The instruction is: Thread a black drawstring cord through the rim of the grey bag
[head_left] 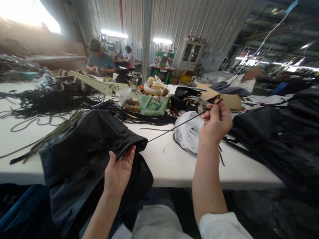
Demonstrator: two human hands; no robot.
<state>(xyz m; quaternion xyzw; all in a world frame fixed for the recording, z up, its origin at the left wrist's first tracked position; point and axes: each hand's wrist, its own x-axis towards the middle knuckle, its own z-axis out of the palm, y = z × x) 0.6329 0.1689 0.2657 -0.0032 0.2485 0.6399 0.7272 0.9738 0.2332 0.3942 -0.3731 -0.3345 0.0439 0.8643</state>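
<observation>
My left hand (119, 171) lies palm up with its fingers stretched out, slid under the edge of a black fabric piece (87, 149) that hangs over the near side of the white table (164, 162). My right hand (216, 121) is raised above the table and pinches a thin black cord (179, 125). The cord runs taut from my fingers down and left to the corner of the black fabric.
Loose black cords (50, 103) cover the table's left part. A crumpled clear plastic bag (189, 132) lies by my right wrist, a green tub of beige straps (154, 99) behind it. Dark fabric (279, 139) piles up at right. Other people sit at the far end.
</observation>
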